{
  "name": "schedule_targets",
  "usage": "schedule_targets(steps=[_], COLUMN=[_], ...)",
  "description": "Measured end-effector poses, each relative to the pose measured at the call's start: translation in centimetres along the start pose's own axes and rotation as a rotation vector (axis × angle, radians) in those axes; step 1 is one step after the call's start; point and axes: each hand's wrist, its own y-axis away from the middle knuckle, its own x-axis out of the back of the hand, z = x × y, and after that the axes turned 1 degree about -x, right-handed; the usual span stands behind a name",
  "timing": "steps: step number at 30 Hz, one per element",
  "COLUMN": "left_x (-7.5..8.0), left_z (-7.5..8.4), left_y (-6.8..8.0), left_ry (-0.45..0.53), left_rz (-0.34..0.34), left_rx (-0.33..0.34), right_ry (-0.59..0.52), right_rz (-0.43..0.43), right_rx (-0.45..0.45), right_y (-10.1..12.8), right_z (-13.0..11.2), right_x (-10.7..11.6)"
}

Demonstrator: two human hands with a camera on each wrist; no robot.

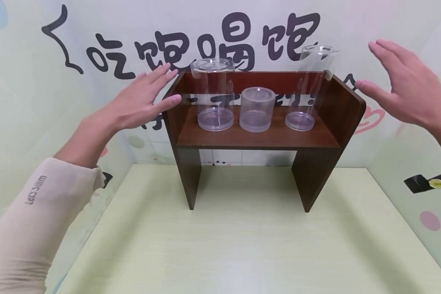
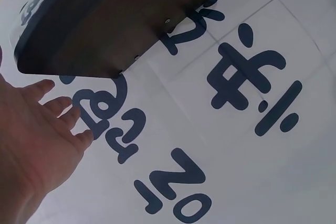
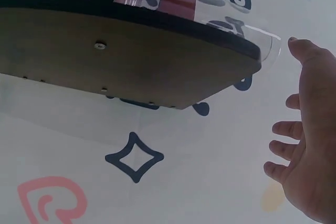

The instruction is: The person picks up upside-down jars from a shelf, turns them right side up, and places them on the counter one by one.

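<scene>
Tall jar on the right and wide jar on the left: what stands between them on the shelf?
A short clear jar, apart from both, in the head view.

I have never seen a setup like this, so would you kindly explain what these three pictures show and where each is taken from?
No machine here: a person works with bare hands. The wide picture comes from a head-worn camera; the other two come from cameras on each wrist, looking up past the shelf's side panels. A small wooden shelf stands on a pale green table. On it stand three clear plastic jars: a tall jar, a short jar and the tallest jar. The left hand and right hand are open, one beside each end of the shelf, holding nothing.
</scene>
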Motion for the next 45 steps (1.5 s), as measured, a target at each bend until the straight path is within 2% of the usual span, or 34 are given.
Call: schedule_targets(steps=[8,15,25,34,45], left_x=[-0.1,-0.6,-0.8,-1.1,-1.3], left_z=[0.6,0.8,0.9,1.0,0.9], left_y=[-0.4,-0.6,-0.9,-1.0,-1.0], left_ry=[-0.019,-0.021,-0.021,0.017,0.056], left_rz=[-0.044,-0.064,-0.065,-0.087,-0.072], left_rx=[0.005,0.012,0.016,0.038,0.054], right_ry=[-0.015,-0.025,-0.002,-0.025,-0.054], right_rz=[0.005,-0.032,-0.068,-0.037,0.023], right_rx=[0.045,0.034,-0.018,-0.027,-0.047], right_y=[-2.5,-4.4,-6.0,-6.5,-6.5], right_z=[-3.5,-5.5,-6.4,-6.6,-7.2], right_x=[-0.1,-1.1,-2.2,-3.0,-3.7])
